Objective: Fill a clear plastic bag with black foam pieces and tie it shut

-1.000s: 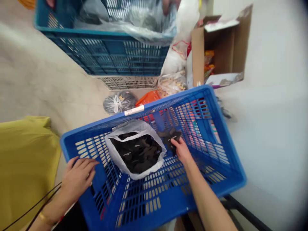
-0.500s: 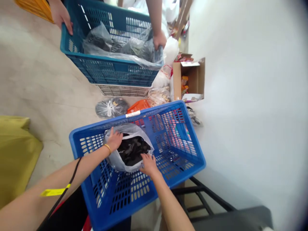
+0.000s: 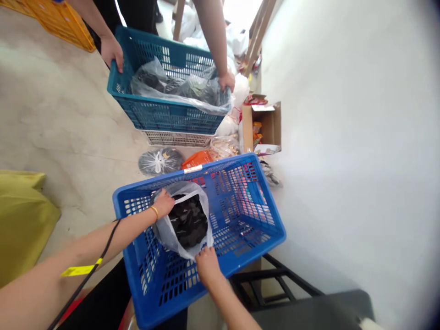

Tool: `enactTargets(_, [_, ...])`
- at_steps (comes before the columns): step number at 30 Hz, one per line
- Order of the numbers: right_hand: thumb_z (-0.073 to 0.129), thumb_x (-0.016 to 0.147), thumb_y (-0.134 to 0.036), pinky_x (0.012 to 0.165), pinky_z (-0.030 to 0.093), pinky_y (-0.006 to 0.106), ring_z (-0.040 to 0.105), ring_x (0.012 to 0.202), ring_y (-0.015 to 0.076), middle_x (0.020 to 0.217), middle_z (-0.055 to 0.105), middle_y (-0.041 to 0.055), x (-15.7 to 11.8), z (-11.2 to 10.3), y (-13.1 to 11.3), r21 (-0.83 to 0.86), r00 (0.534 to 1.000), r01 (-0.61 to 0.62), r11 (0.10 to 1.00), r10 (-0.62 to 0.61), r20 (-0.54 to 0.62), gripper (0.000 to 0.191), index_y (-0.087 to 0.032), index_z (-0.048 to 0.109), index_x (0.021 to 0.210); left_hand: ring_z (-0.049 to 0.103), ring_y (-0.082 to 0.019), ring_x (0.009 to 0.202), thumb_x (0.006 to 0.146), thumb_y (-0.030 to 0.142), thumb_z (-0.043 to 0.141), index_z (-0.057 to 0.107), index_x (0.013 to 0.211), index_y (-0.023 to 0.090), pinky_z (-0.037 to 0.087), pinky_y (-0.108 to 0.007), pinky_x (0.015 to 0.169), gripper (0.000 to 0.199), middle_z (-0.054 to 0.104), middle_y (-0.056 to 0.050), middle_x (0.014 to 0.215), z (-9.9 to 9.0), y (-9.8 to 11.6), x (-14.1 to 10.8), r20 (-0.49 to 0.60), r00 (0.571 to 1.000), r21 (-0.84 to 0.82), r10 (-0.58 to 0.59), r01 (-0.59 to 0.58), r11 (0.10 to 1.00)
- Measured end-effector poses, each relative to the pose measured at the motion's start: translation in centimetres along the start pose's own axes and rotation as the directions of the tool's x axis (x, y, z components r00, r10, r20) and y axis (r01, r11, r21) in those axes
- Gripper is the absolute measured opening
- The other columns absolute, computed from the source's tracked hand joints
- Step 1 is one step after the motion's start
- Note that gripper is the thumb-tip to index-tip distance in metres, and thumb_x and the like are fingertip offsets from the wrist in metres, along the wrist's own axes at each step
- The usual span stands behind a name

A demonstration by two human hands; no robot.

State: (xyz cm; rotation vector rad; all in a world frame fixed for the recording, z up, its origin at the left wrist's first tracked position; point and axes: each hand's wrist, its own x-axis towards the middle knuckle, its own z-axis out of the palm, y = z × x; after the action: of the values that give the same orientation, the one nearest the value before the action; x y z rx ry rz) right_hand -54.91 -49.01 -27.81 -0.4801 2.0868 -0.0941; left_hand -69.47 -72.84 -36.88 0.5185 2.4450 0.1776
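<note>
Inside a blue plastic crate (image 3: 161,286), toward its left half, sits a translucent plastic bag (image 3: 168,236) with its mouth spread wide. Black, shiny packets or pieces (image 3: 189,220) fill it; their kind I cannot make out. My left hand (image 3: 163,203) is closed on the bag's upper left rim, where a white strip runs from the fingers. The lower right rim is pinched in my right hand (image 3: 207,263), pulled toward me. The right half of the crate shows its slatted floor and walls.
Another person's hands (image 3: 112,52) hold a teal crate (image 3: 172,117) with bagged dark things, above a pale crate (image 3: 178,139). A tied bag (image 3: 161,160), an orange bag (image 3: 197,159) and an open carton (image 3: 273,126) lie beyond. A white wall (image 3: 343,137) and dark stool (image 3: 316,311) stand right.
My right hand has moved down and toward me, drawing the bag's rim with it so the mouth stretches. The left hand stays on its rim. The view has shifted slightly.
</note>
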Motion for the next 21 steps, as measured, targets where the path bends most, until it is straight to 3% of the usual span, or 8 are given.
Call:
enactTargets(4, [0.056, 0.086, -0.023, 0.107, 0.039, 0.052, 0.062, 0.109, 0.0331, 0.098, 0.074, 0.0138, 0.2, 1.4, -2.8, 0.011, 1.000, 0.009, 1.000, -0.009, -0.004, 0.025, -0.024, 0.078, 0.098, 0.062, -0.022, 0.098, 0.090, 0.036, 0.064, 0.065, 0.093, 0.013, 0.044, -0.047, 0.096, 0.023, 0.067, -0.006, 0.098, 0.9, 0.2, 0.5, 0.006, 1.000, -0.062, -0.029, 0.029, 0.998])
enactTargets(9, [0.056, 0.085, -0.019, 0.106, 0.039, 0.053, 0.062, 0.107, 0.0335, 0.095, 0.074, 0.0156, 0.9, 2.9, -3.8, 0.098, 0.997, -0.026, 0.995, 0.033, -0.066, 0.025, -0.019, 0.079, 0.094, 0.058, -0.030, 0.107, 0.081, 0.019, 0.060, 0.066, 0.079, 0.014, 0.032, -0.050, 0.104, 0.009, 0.068, -0.013, 0.097, 0.3, -1.2, -0.9, -0.091, 0.996, -0.196, 0.027, -0.044, 0.980])
enactTargets(12, [0.058, 0.083, -0.012, 0.100, 0.043, 0.050, 0.063, 0.103, 0.0333, 0.091, 0.073, 0.0173, 0.1, 2.9, -3.3, 0.155, 0.978, -0.076, 0.985, 0.104, -0.181, 0.021, -0.014, 0.078, 0.088, 0.058, -0.028, 0.103, 0.076, 0.023, 0.050, 0.064, 0.072, 0.018, 0.035, -0.044, 0.101, 0.015, 0.068, -0.010, 0.093, -1.6, -1.1, -2.7, -0.146, 0.988, -0.326, 0.047, -0.093, 0.941])
enactTargets(15, [0.058, 0.081, -0.008, 0.089, 0.048, 0.044, 0.066, 0.093, 0.0311, 0.082, 0.073, 0.0164, -1.5, 1.8, -3.0, 0.197, 0.956, -0.117, 0.973, 0.164, -0.243, 0.019, -0.013, 0.076, 0.079, 0.060, -0.024, 0.082, 0.077, 0.029, 0.041, 0.058, 0.063, 0.019, 0.044, -0.036, 0.082, 0.024, 0.064, -0.006, 0.072, -4.1, 0.8, -5.0, -0.163, 0.986, -0.463, 0.019, -0.094, 0.881])
enactTargets(19, [0.056, 0.083, -0.011, 0.086, 0.048, 0.040, 0.067, 0.084, 0.0264, 0.080, 0.073, 0.0099, -4.7, -1.5, -4.6, 0.249, 0.925, -0.100, 0.963, 0.182, -0.334, 0.022, -0.017, 0.071, 0.098, 0.057, -0.020, 0.074, 0.083, 0.036, 0.037, 0.054, 0.064, 0.019, 0.046, -0.030, 0.071, 0.030, 0.060, -0.003, 0.071, -8.3, 4.2, -9.5, -0.210, 0.976, -0.614, -0.060, -0.084, 0.785])
enactTargets(21, [0.055, 0.082, -0.011, 0.082, 0.050, 0.037, 0.066, 0.081, 0.0250, 0.081, 0.071, 0.0071, -7.2, -3.5, -6.2, 0.320, 0.876, -0.061, 0.946, 0.204, -0.436, 0.027, -0.019, 0.068, 0.105, 0.056, -0.018, 0.071, 0.087, 0.038, 0.036, 0.053, 0.066, 0.019, 0.046, -0.028, 0.068, 0.033, 0.058, -0.002, 0.072, -11.0, 5.3, -12.5, -0.228, 0.968, -0.667, -0.105, -0.076, 0.741])
